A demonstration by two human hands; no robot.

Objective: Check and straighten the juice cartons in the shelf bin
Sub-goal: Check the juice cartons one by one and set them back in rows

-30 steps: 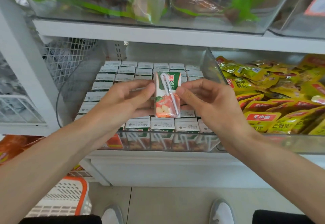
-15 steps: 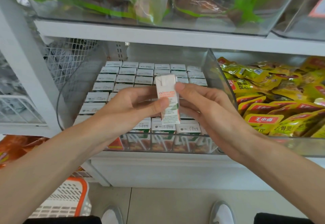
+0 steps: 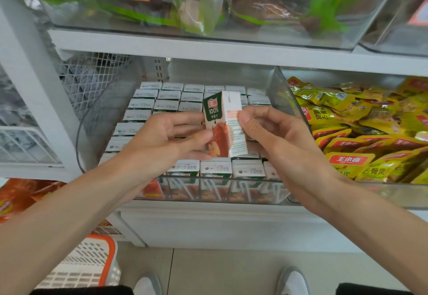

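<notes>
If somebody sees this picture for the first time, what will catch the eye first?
First, the small apple juice carton held upright at the centre, pinched between the left hand and the right hand above the clear shelf bin. Below it, tidy rows of the same cartons fill that bin, tops up. To the right, a neighbouring bin holds a loose heap of yellow snack packets.

juice carton (image 3: 225,125) upright, left hand (image 3: 166,139), right hand (image 3: 275,142) pinching
</notes>
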